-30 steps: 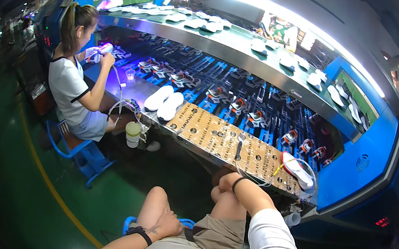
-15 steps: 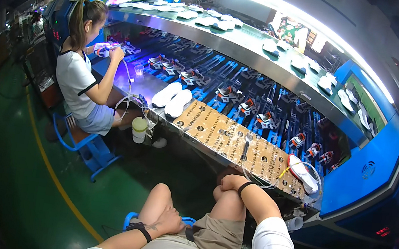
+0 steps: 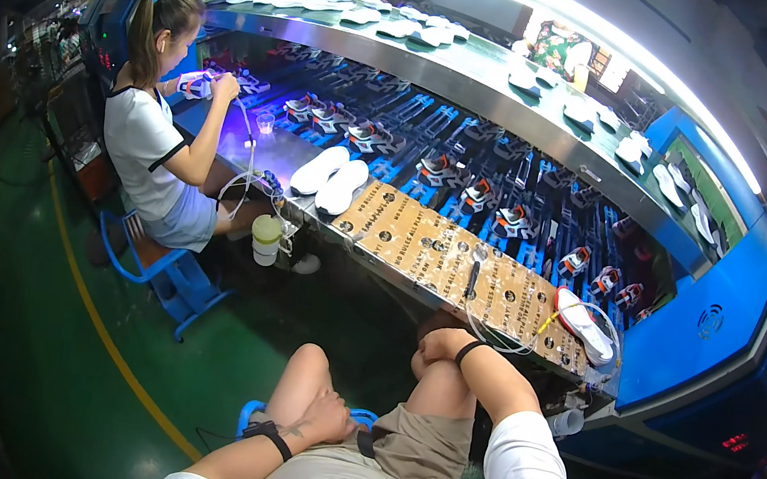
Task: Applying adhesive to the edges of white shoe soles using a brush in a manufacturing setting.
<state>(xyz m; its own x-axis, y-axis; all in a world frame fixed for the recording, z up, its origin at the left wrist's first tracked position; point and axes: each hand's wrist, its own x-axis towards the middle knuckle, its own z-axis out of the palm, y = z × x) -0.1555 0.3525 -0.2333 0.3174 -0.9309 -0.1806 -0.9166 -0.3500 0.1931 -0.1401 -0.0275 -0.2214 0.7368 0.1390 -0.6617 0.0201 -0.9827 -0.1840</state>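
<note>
Head view: left hand rests empty, fingers loose, on left thigh, right hand curled empty on right knee; white insole ahead-right on cardboard-topped bench, likely light, flexible, best gripped mid-edge.

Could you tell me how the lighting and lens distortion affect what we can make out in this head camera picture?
Head view: the overhead light strip glares white, washing out detail near it; the conveyor rail bows from fisheye distortion; corners fall into black vignette; the green floor is dim; the left hand and right hand stay sharp and evenly lit.
</note>
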